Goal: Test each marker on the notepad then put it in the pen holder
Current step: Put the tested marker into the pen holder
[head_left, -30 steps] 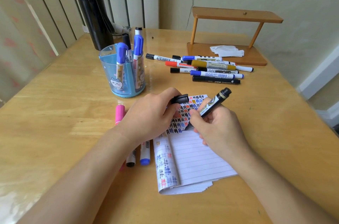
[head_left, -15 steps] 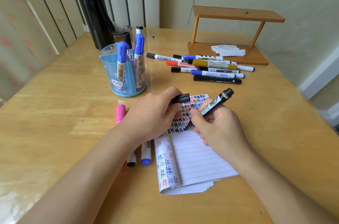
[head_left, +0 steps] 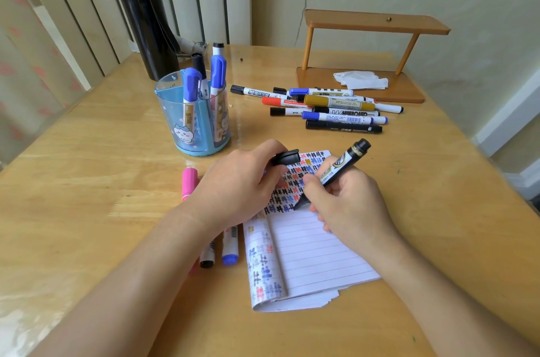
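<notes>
My right hand (head_left: 347, 204) pinches black marker (head_left: 336, 172), tip on notepad (head_left: 315, 251) beneath. My left hand (head_left: 233, 184) pinches cap (head_left: 286, 157). Four markers in pen holder (head_left: 193, 123) beyond left hand; pile (head_left: 327, 108) ahead untested.

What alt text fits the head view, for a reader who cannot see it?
A right hand presses a black marker to a notepad full of test marks, while the left hand holds a black cap. A blue pen holder and loose markers lie behind.
</notes>
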